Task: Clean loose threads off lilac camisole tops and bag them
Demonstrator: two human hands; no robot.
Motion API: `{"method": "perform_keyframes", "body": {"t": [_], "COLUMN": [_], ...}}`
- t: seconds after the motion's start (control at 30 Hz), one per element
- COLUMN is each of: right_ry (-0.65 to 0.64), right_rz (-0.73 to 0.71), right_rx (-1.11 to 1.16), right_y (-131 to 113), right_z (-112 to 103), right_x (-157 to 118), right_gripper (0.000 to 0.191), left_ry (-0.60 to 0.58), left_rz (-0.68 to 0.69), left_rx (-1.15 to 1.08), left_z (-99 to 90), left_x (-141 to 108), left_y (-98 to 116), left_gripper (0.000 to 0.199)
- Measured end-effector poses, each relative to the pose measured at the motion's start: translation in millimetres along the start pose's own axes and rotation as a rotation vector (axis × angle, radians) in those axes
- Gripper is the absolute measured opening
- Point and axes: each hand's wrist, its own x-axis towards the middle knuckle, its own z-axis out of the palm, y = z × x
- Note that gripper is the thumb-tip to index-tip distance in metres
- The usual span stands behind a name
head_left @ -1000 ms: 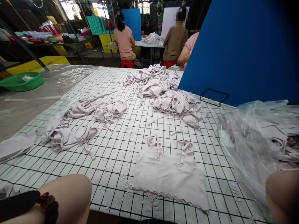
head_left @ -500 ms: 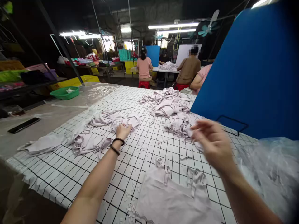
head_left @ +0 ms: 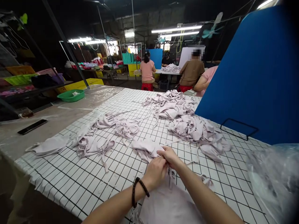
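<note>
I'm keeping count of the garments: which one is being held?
The bunched garment held by the left hand and right hand, just beyond the spread garment nearest the camera; the piles lie clear of both hands.

- Held garment [head_left: 146,147]: pale lilac-grey soft cloth, folded and bunched; pinched at its near right end by the left hand [head_left: 156,170] and right hand [head_left: 171,156], which meet there.
- Its loose part extends to the far left of the fingers, above or on the table [head_left: 77,183]; contact unclear.
- Flat garment [head_left: 169,203]: same pale colour, spread on the table at the near side, below the hands; partly covered by the right forearm.
- Narrow straps at its far edge; one loops up at right, just beyond the right forearm.
</note>
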Motion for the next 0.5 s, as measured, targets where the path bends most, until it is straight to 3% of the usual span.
{"method": "perform_keyframes", "body": {"t": [0.1,0.2,0.27,0.33,0.4,0.5], "right_ry": [0.064,-0.007,-0.092,-0.134,-0.091,0.017], "right_rz": [0.010,0.008,-0.012,-0.053,-0.119,-0.182], "right_rx": [0.019,0.079,0.120,0.123,0.080,-0.084], "right_y": [5.8,-3.9,-12.0,-19.3,-27.2,-43.4], "right_z": [-14.3,-25.8,-27.6,-28.4,-32.8,-48.1], "right_x": [2.2,-5.7,-12.0,-16.7,-19.7,-24.0], "right_gripper": [0.024,0.026,0.027,0.029,0.032,0.038], "left_ry": [0.138,0.311,0.286,0.215,0.173,0.161], "left_rz": [-0.127,-0.261,-0.300,-0.342,-0.384,-0.417], "left_rx": [-0.068,0.034,-0.060,-0.252,-0.399,-0.534], "left_z": [-13.9,-33.4,-40.7,-44.9,-49.9,-62.6], "left_x": [-12.7,-4.3,7.6,20.3,30.7,40.5], "left_y": [-12.1,-41.4,-62.3,-80.2,-93.3,-103.6], "left_gripper": [0.024,0.040,0.051,0.036,0.018,0.031]}}
